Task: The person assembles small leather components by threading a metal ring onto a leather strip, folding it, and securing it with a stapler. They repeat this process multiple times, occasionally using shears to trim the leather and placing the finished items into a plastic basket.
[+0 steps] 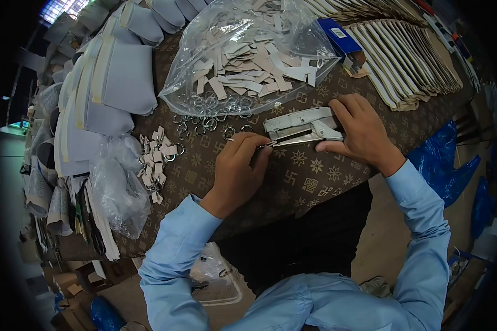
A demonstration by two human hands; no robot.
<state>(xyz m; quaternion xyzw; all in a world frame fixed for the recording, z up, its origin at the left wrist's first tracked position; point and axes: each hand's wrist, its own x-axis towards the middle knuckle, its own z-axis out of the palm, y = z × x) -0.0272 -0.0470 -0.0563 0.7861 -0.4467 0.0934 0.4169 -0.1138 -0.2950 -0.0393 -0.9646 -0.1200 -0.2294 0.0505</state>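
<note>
My right hand (pixel 361 129) is wrapped round the back end of a metal stapler (pixel 299 120), thumb below and fingers over the top. The stapler lies on its side above the patterned cloth, its jaw facing left. My left hand (pixel 238 168) is closed in a pinch at the jaw's tip, on a small metal ring (pixel 268 144) mostly hidden by the fingers. Loose metal rings (pixel 207 122) lie just beyond my left hand. To its left is a heap of small beige folded tabs (pixel 156 160), some with rings attached.
A clear plastic bag (pixel 176 83) holds many pale strips (pixel 259 66). Beside it stand a blue box (pixel 339 37) and a row of stacked brown-and-white pieces (pixel 400 63). Grey padded pieces (pixel 124 77) are piled at left, near a crumpled plastic bag (pixel 119 185). Blue plastic (pixel 442 163) hangs at right.
</note>
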